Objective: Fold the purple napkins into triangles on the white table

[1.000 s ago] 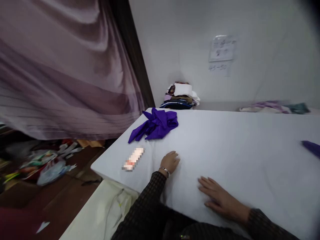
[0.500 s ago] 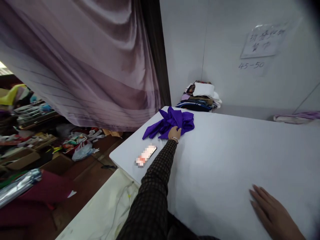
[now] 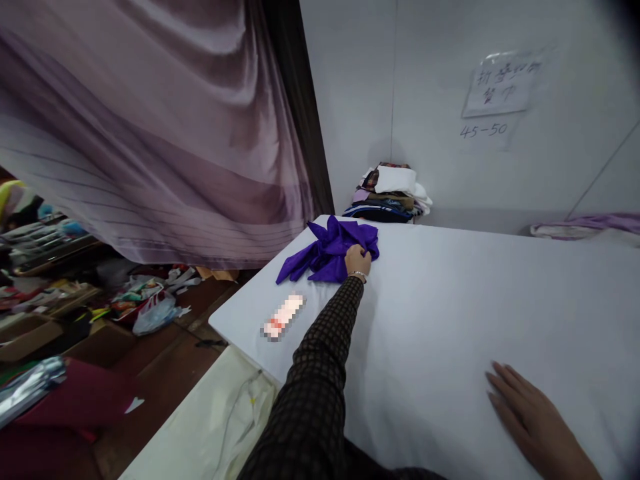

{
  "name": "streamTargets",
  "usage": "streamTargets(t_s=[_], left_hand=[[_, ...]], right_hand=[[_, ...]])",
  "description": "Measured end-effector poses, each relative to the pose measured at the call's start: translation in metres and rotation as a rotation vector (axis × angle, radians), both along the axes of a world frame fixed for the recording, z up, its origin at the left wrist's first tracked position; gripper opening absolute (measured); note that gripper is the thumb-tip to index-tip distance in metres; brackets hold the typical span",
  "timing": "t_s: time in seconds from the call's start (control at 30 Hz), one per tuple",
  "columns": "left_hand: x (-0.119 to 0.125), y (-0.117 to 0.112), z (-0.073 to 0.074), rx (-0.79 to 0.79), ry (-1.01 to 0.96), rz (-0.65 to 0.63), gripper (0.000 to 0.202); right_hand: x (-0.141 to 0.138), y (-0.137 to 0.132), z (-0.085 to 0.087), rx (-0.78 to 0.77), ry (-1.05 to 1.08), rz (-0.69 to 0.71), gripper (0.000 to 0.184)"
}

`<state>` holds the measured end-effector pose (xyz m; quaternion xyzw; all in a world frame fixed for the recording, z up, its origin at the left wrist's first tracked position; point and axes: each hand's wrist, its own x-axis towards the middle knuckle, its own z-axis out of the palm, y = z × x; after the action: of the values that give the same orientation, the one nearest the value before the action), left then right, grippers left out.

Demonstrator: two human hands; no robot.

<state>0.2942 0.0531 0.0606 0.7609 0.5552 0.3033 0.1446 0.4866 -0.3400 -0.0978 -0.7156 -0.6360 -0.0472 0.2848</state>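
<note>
A crumpled purple cloth [image 3: 327, 250] lies in loose folds near the far left corner of the white-covered table [image 3: 430, 313]. My left hand [image 3: 358, 261] reaches out to its right side, fingers curled and closed on a fold; the fingertips are partly hidden. On that wrist is a bracelet, below it a dark checked sleeve. Well to the right and nearer to me, my right hand [image 3: 530, 410] rests palm down on the tabletop with its fingers stretched out, holding nothing. A phone-like item [image 3: 283, 317], its face blurred out, lies left of my left forearm.
Folded clothes [image 3: 387, 193] are stacked by the wall behind the table. A lilac cloth [image 3: 585, 225] lies along the far right edge. A mauve curtain [image 3: 200, 133] hangs at the left, above cluttered floor with boxes and a plastic bag [image 3: 156, 312]. A handwritten sign [image 3: 500, 87] is on the wall.
My left hand has shifted right across the purple cloth, and its fingers have curled in on the right side. The view has swung slightly right. My right hand stays flat.
</note>
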Motion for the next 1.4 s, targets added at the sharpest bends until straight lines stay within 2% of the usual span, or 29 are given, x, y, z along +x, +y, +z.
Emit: streamTargets(t_s=[0.1,0.2,0.33,0.4,0.47,0.57,0.67,0.8,0.9,1.07,1.2,1.3,1.4], left_hand=[[0.017,-0.042,-0.004,0.078,-0.001,-0.176,0.001],[0.032,-0.104,-0.025,0.185,0.025,-0.563,0.003],[0.041,-0.196,-0.063,0.189,0.146,-1.086,0.007],[0.040,-0.233,-0.075,0.164,0.208,-1.268,0.009],[0.038,-0.258,-0.081,0.151,0.239,-1.356,0.010],[0.035,-0.272,-0.079,0.103,0.220,-1.366,0.018],[0.034,-0.270,-0.074,0.016,0.161,-1.289,0.027],[0.035,-0.268,-0.074,0.011,0.102,-1.218,0.022],[0.036,-0.269,-0.076,0.049,0.089,-1.224,0.016],[0.037,-0.271,-0.077,0.101,0.131,-1.245,0.013],[0.037,-0.272,-0.079,0.102,0.114,-1.226,0.012],[0.037,-0.270,-0.081,0.098,0.020,-1.181,0.011],[0.035,-0.265,-0.085,0.091,-0.106,-1.041,0.011]], right_hand=[[-0.004,0.003,0.010,-0.003,0.025,-0.016,0.041],[-0.010,0.003,0.025,0.000,0.133,-0.047,0.039],[-0.018,0.001,0.048,0.011,0.465,-0.187,0.048],[-0.020,0.001,0.055,0.074,0.657,-0.227,0.053],[-0.021,0.002,0.059,0.167,0.812,-0.240,0.056],[-0.021,0.006,0.057,0.267,0.915,-0.252,0.063],[-0.018,0.010,0.053,0.358,0.978,-0.244,0.071],[-0.013,0.011,0.050,0.444,1.037,-0.258,0.077],[-0.013,0.011,0.052,0.427,1.007,-0.248,0.081],[-0.018,0.011,0.061,0.279,0.818,-0.284,0.091],[-0.016,0.010,0.058,0.220,0.726,-0.293,0.086],[-0.011,0.009,0.050,0.238,0.779,-0.317,0.085],[-0.007,0.008,0.045,0.287,0.865,-0.347,0.085]])
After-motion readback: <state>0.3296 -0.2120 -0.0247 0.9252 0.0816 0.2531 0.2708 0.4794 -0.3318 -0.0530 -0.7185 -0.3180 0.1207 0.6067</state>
